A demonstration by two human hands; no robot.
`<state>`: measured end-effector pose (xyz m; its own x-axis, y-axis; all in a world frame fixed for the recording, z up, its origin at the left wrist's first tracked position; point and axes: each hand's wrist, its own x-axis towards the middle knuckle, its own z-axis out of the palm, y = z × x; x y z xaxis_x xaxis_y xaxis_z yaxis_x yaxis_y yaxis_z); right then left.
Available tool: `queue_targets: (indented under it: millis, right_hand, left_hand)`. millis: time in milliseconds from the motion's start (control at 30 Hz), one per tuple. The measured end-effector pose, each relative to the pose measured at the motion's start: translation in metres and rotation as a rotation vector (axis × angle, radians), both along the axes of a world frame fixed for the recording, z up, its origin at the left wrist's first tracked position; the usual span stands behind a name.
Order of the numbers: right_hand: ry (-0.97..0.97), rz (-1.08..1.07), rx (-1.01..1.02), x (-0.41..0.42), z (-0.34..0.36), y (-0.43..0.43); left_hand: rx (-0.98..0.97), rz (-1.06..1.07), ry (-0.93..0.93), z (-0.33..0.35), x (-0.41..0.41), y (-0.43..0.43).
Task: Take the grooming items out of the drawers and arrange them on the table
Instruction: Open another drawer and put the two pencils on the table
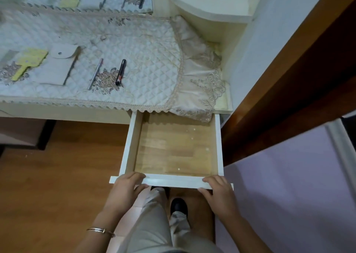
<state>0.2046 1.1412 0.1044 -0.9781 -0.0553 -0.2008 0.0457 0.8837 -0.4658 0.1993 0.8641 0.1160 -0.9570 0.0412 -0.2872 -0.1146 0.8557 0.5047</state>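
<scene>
A white drawer [173, 181] stands pulled out under the table, its wooden bottom bare. My left hand [126, 190] grips the left end of the drawer's front panel and my right hand [218, 192] grips the right end. On the quilted table cover [146, 56] lie a yellow hand mirror [30, 61], a white snap pouch [57, 65] with a thin dark stick along its right edge, a silver pencil [95, 73] and a black tube [121, 72].
A mirror at the back reflects the items. A cream corner shelf [208, 4] rises at the table's right end, and a brown door frame [289, 79] stands to the right. My legs and a dark shoe [178, 206] are under the drawer on the wooden floor.
</scene>
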Motion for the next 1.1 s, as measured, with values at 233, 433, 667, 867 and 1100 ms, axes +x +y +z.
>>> queue_targets:
  millis: [233, 433, 667, 867, 1100]
  right_hand:
    - [0.09, 0.023, 0.067, -0.012, 0.005, -0.002]
    - [-0.051, -0.043, 0.023, -0.057, -0.003, -0.003]
    - [0.162, -0.027, 0.253, -0.128, 0.0, -0.013]
    - [0.266, -0.051, 0.388, -0.184, 0.0, -0.02]
    - [0.259, -0.184, 0.416, -0.217, 0.003, -0.036]
  left_hand:
    - [-0.002, 0.007, 0.037, -0.007, -0.004, -0.002]
    - [-0.043, -0.085, 0.117, -0.014, -0.053, -0.006]
    - [-0.206, -0.146, 0.408, -0.014, -0.13, -0.004]
    - [-0.244, -0.162, 0.419, -0.018, -0.186, -0.002]
    - [-0.239, -0.056, 0.339, -0.012, -0.223, 0.007]
